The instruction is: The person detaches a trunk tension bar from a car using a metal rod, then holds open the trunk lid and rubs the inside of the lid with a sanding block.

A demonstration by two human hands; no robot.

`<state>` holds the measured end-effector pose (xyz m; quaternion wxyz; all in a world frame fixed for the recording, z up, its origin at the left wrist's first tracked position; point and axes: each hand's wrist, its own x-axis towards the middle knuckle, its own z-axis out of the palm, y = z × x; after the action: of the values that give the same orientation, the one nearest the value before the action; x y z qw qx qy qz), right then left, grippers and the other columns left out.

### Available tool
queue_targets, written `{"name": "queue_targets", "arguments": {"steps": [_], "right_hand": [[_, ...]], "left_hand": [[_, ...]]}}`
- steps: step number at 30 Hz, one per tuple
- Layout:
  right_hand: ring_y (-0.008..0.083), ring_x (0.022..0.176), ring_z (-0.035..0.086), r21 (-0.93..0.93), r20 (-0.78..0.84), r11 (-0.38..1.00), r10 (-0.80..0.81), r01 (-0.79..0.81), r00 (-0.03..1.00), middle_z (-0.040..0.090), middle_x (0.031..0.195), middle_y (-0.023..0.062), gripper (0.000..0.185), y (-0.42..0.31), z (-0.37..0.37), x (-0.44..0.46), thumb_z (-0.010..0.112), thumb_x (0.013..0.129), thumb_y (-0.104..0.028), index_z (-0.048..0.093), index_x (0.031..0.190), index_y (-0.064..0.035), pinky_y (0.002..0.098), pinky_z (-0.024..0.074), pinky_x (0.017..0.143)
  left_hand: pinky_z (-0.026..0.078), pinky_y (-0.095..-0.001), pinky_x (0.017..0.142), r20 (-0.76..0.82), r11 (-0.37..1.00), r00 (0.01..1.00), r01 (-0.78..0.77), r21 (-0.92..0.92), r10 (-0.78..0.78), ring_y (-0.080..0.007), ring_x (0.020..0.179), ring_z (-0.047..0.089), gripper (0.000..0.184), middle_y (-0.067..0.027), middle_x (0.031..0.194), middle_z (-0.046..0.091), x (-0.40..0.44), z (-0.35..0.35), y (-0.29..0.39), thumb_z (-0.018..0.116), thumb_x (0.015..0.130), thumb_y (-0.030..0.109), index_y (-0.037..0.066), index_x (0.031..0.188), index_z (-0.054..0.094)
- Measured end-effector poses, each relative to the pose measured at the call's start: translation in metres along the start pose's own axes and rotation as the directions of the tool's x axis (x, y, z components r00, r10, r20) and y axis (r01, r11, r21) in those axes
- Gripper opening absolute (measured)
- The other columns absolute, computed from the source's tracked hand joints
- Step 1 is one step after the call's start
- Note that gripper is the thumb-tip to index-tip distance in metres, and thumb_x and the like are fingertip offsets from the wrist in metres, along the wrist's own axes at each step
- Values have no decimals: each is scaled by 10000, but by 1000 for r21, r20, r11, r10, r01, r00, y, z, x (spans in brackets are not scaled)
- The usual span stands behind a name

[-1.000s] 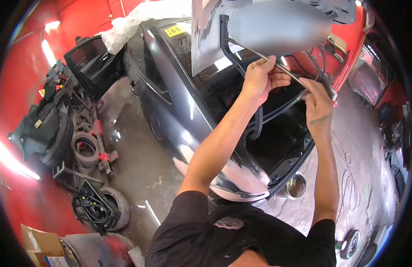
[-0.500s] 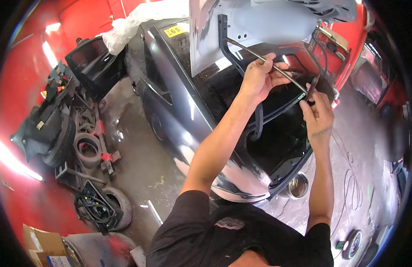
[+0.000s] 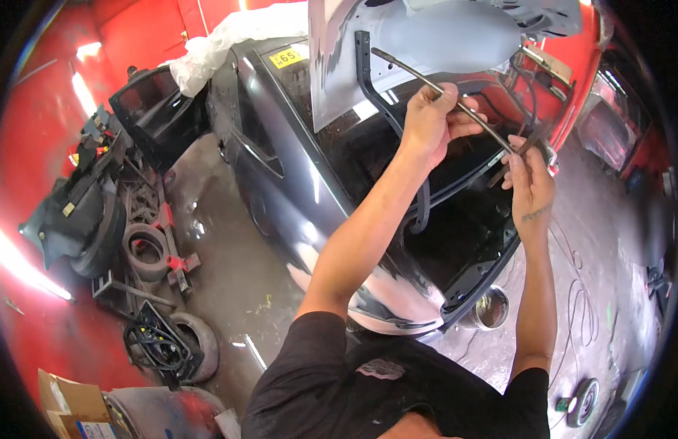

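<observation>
My left hand (image 3: 429,124) pinches a long metal rod (image 3: 412,71) near its middle between thumb and forefinger. The rod slants from a dark, thicker tip at the upper left down to my right hand (image 3: 530,183). My right fingers are closed on its lower end, where a dark bar crosses it; my fingers partly hide this joint. Both hands are above the open trunk (image 3: 463,245) of a dark car. The raised trunk lid (image 3: 331,69) is patchy grey and white, and the rod's tip appears close to its black hinge arm (image 3: 364,66).
Sanded patches mark the car's rear corner (image 3: 397,296). Below the bumper is a round metal can (image 3: 491,307). A thin hose (image 3: 584,314) lies coiled on the right floor. Tires (image 3: 145,251), a removed door (image 3: 152,110) and scattered parts line the red wall at left.
The rod's upper tip has risen away from the hinge arm's bolt area. My right hand has shifted slightly right and down, and the crossing bar has turned.
</observation>
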<state>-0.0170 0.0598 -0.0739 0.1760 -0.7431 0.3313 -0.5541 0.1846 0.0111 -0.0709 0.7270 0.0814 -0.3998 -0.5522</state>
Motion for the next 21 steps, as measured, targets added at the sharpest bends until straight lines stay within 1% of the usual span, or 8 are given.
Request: {"name": "queue_targets", "arguments": {"steps": [2, 3, 6, 12, 21], "right_hand": [[64, 700, 553, 101, -4, 995, 4, -4, 1000, 637, 865, 25, 256, -1, 5, 9, 541, 1013, -143, 636, 1213, -13, 228, 478, 621], [55, 693, 548, 151, -2, 988, 7, -7, 1000, 635, 861, 19, 256, -1, 8, 12, 543, 1012, -143, 637, 1208, -9, 219, 471, 611], [49, 668, 538, 228, -7, 974, 6, -4, 1000, 626, 846, 18, 257, -3, 15, 19, 546, 1010, -140, 636, 1197, 11, 214, 461, 591], [51, 636, 534, 327, 25, 944, 33, -40, 999, 629, 870, 21, 256, -8, 15, 27, 532, 1020, -135, 635, 1202, 12, 211, 453, 568], [51, 629, 528, 325, 10, 945, 34, -35, 999, 626, 869, 22, 279, -9, 19, 24, 530, 1027, -132, 614, 1249, 15, 210, 454, 563]], "left_hand": [[654, -431, 715, -33, 999, 999, -8, 45, 10, -377, 852, 730, 145, -175, 927, 691, 6, 2, 8, 544, 1025, 163, 18, 1016, 552], [654, -421, 712, 0, 999, 1000, -8, 31, 8, -377, 846, 730, 155, -174, 930, 687, 10, 0, 11, 542, 1026, 163, 9, 1008, 544], [654, -416, 709, -8, 999, 999, -32, 42, 32, -377, 845, 729, 158, -173, 933, 682, 16, -2, 17, 540, 1028, 164, 8, 1007, 540], [657, -413, 701, -11, 998, 1000, -9, 58, 10, -380, 842, 729, 165, -177, 928, 679, 20, -1, 26, 539, 1029, 169, 9, 986, 550], [658, -418, 668, -10, 997, 1000, -14, 80, 14, -381, 817, 730, 172, -178, 912, 684, 20, -1, 29, 555, 1022, 174, 4, 995, 552]]}}
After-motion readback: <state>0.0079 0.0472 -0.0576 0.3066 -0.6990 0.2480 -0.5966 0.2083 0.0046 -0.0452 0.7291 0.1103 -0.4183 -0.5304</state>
